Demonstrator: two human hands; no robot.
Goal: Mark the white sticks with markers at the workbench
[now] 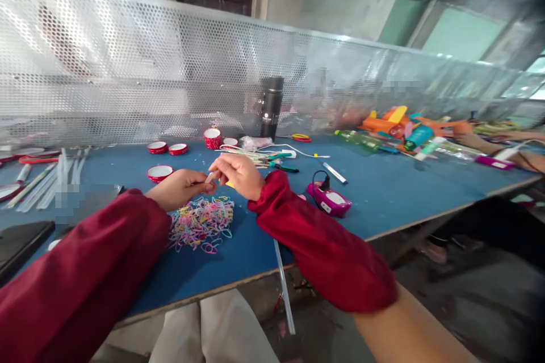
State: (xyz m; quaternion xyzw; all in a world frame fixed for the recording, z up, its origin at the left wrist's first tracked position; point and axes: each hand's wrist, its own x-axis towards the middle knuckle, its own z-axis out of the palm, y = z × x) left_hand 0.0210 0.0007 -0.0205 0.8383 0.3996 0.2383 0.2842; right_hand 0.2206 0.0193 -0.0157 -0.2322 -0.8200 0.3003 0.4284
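My left hand point(182, 188) and my right hand point(239, 174) meet above the blue table, fingertips close together. Both are closed in a pinch around a small pale piece point(210, 177), too small to name; which fingers bear on it I cannot tell. Just below them lies a heap of thin, multicoloured rubber bands point(202, 222). A bit of something yellow point(230, 184) shows under my right hand. Beyond my left hand sits a round red tin point(159, 173) with a white inside. Green-and-black pliers point(283, 165) rest past my right hand.
A black thermos point(271, 106) stands before the perforated metal panel point(140, 68). Right of my arm is a purple device point(330, 199) with a cable. A clear rod point(284, 289) juts over the table's front edge. Bottles and another person's arm point(528, 156) are further right.
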